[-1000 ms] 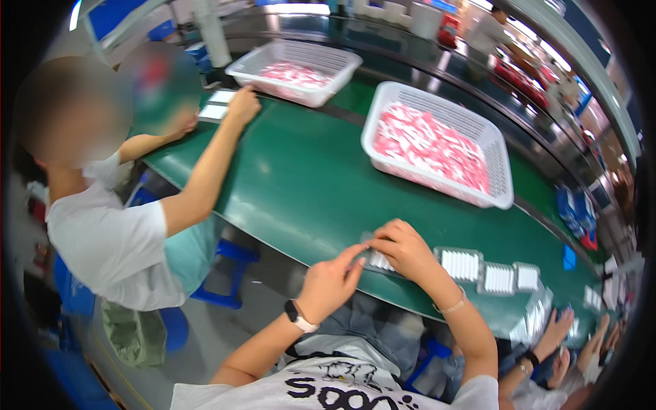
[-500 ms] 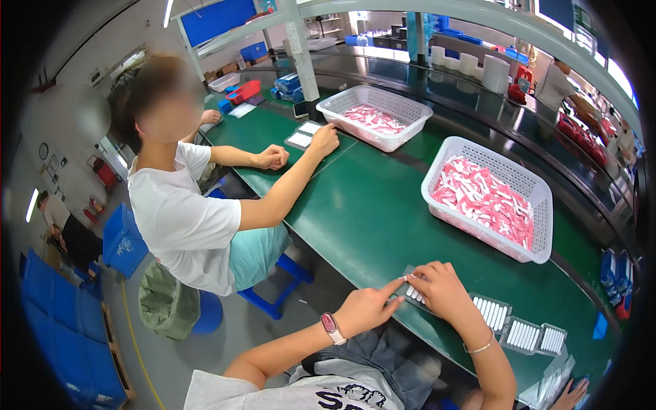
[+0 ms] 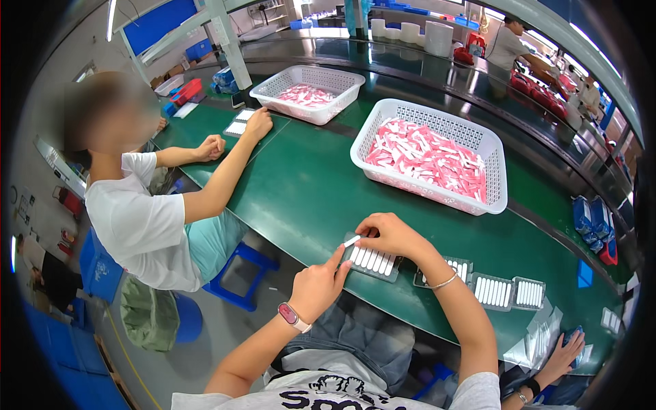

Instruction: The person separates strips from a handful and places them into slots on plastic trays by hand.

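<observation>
A clear tray [image 3: 391,275] holding a row of white sticks [image 3: 371,260] lies on the green table in front of me. My right hand [image 3: 389,236] pinches one white stick [image 3: 351,240] between thumb and fingers at the tray's upper left corner. Close against that stick is the stretched index finger of my left hand [image 3: 316,290]. The left thumb stands apart, and I see nothing held in that hand. Partly behind my right forearm is a second tray of white sticks [image 3: 456,268].
Beyond my hands stands a white basket [image 3: 497,167] of pink and white pieces; a similar basket [image 3: 342,102] is farther left. Two more filled trays [image 3: 493,292] lie to the right. A co-worker [image 3: 137,219] sits at left; another person's hand [image 3: 566,352] is at lower right.
The view has shifted, so the table and baskets appear farther left and higher. A white stick now shows clearly in my right hand, and more of the tray is uncovered.
</observation>
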### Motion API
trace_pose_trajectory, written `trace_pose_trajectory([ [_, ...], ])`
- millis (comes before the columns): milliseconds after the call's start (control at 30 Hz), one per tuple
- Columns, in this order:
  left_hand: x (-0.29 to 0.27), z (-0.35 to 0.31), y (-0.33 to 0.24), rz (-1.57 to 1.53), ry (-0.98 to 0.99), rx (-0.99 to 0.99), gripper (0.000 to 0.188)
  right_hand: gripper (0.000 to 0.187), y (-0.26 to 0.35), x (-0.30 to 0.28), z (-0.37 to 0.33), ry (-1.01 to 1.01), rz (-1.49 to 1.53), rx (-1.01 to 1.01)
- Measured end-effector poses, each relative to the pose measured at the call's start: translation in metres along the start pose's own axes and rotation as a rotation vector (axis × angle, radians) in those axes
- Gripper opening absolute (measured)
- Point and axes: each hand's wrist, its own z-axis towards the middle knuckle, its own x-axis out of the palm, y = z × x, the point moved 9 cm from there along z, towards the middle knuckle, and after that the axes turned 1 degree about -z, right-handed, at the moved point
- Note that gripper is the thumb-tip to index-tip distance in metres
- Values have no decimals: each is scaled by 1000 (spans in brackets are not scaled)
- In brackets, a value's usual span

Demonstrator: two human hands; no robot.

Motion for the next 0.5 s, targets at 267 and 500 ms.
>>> trace_pose_trajectory([
  [267,12,-5,-15,-18,-14,-54,37,21,-9,-1,8,76,174,172],
  [500,10,1,-26,154,-37,-67,39,28,-22,0,14,21,216,250],
])
